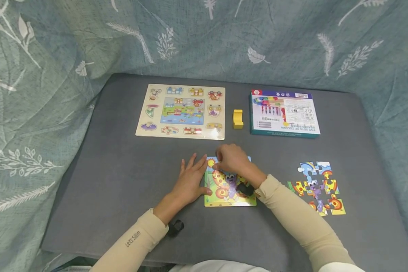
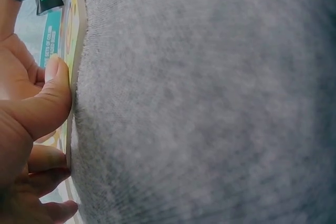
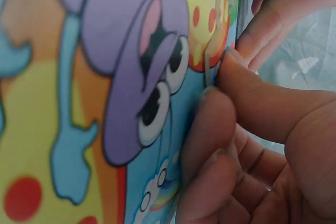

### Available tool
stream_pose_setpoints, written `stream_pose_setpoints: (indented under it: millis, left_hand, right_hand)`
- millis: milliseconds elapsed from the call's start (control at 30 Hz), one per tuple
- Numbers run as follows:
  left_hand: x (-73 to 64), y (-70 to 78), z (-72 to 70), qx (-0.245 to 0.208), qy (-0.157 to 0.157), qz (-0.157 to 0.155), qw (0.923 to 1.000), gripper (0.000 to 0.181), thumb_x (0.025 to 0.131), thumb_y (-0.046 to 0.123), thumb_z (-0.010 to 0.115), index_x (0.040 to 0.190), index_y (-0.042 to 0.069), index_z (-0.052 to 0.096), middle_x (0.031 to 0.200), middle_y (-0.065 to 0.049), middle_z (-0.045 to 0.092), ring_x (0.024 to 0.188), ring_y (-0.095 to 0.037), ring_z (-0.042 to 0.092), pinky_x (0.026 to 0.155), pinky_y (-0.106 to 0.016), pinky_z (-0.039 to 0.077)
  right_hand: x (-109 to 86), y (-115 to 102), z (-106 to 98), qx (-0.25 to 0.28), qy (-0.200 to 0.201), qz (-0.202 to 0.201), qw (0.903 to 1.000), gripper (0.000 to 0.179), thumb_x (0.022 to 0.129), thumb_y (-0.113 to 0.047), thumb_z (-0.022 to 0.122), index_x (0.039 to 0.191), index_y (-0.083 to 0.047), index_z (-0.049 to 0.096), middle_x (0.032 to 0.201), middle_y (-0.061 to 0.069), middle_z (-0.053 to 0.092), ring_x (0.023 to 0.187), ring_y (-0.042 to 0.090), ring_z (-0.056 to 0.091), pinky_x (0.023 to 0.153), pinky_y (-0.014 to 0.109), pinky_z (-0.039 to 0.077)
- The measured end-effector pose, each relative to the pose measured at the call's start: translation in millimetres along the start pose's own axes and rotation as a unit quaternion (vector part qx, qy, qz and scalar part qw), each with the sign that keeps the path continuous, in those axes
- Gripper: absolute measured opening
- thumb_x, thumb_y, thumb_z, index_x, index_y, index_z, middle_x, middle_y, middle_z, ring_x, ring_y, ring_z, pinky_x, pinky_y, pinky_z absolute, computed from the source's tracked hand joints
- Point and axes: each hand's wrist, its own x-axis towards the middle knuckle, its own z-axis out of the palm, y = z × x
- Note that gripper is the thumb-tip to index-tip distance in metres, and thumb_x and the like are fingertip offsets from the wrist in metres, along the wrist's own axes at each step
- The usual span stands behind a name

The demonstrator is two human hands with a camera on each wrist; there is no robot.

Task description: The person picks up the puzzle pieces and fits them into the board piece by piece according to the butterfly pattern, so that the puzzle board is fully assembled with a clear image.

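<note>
A square butterfly puzzle board (image 1: 212, 201) lies on the dark table in the head view. Against its left edge rests my left hand (image 1: 187, 183), fingers spread and thumb touching the near left border. Over the board's upper part, my right hand (image 1: 234, 158) pinches a thin puzzle piece (image 3: 213, 45) between thumb and fingers. In the right wrist view that piece stands slightly tilted up from the printed picture, near the butterfly's spotted wing. Most of the piece's face is hidden by the fingers. To the right lie several loose puzzle pieces (image 1: 330, 186), showing butterfly parts.
A wooden knob puzzle with vehicles (image 1: 142, 130) lies at the back left. Beside it stands a small yellow block (image 1: 238, 119). A flat beaded-boxes carton (image 1: 282, 113) is at the back right. A patterned curtain (image 1: 204, 41) hangs behind the table.
</note>
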Motion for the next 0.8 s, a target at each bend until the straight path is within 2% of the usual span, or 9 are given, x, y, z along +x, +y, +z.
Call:
stream_pose_setpoints:
  millis: [300, 567, 667, 800]
  left_hand:
    - [5.5, 4.5, -1.2, 0.000, 0.001, 0.005, 1.0000, 0.094, 0.071, 0.035, 0.083, 0.147, 0.003, 0.037, 0.159, -0.007, 0.025, 0.150, -0.033, 0.008, 0.117, -0.062, 0.005]
    - [10.7, 8.4, -0.7, 0.001, -0.001, 0.012, 0.9999, 0.096, 0.071, 0.035, 0.083, 0.148, 0.005, 0.035, 0.159, -0.008, 0.025, 0.149, -0.033, 0.008, 0.117, -0.061, 0.006]
    - [10.4, 8.4, -0.5, -0.002, -0.002, 0.009, 1.0000, 0.098, 0.070, 0.035, 0.084, 0.149, 0.005, 0.034, 0.159, -0.008, 0.024, 0.149, -0.034, 0.007, 0.116, -0.062, 0.005]
    - [2.9, 5.2, -0.7, 0.003, 0.005, -0.003, 1.0000, 0.098, 0.068, 0.035, 0.085, 0.147, 0.003, 0.036, 0.158, -0.009, 0.026, 0.149, -0.036, 0.009, 0.115, -0.065, 0.003]
  right_hand:
    - [-1.3, 6.7, -2.7, 0.023, 0.034, 0.012, 0.9991, 0.036, 0.075, -0.039, 0.082, 0.067, -0.013, 0.058, 0.061, 0.002, 0.057, 0.056, 0.017, 0.050, 0.047, 0.027, 0.036]
    - [0.8, 10.5, -1.1, 0.005, 0.065, 0.028, 0.9975, 0.035, 0.076, -0.038, 0.079, 0.063, -0.015, 0.056, 0.057, 0.000, 0.055, 0.054, 0.017, 0.050, 0.046, 0.028, 0.036]
    - [-0.4, 10.9, 0.3, 0.005, 0.065, 0.015, 0.9978, 0.034, 0.080, -0.036, 0.075, 0.063, -0.015, 0.055, 0.054, -0.001, 0.052, 0.051, 0.015, 0.048, 0.044, 0.026, 0.033]
    - [-9.9, 15.1, 1.3, 0.023, 0.073, -0.002, 0.9971, 0.029, 0.090, -0.031, 0.066, 0.068, -0.014, 0.057, 0.057, -0.001, 0.052, 0.050, 0.013, 0.046, 0.044, 0.024, 0.033]
